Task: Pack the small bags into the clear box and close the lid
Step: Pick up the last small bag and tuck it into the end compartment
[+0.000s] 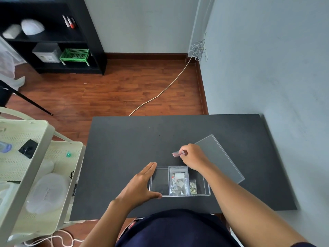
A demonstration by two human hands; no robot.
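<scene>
The clear box (207, 186) sits near the front edge of the black table (124, 139), lid off. Inside it lie a larger clear bag (178, 180) of small pieces and a tiny bag (193, 187) of yellowish bits on its right. My left hand (140, 184) rests against the box's left wall, fingers and thumb spread around that end. Just beyond the box's far wall, my right hand (193, 155) pinches a small pinkish bag (176, 154) between fingertips. The flat clear lid (220, 157) lies on the table to the right of my right hand.
A pale green trolley (41, 157) with trays of small items stands left of the table. The grey wall (284, 86) runs close along the table's right side. A black shelf unit (53, 36) and a white cable (160, 93) lie beyond on the wooden floor.
</scene>
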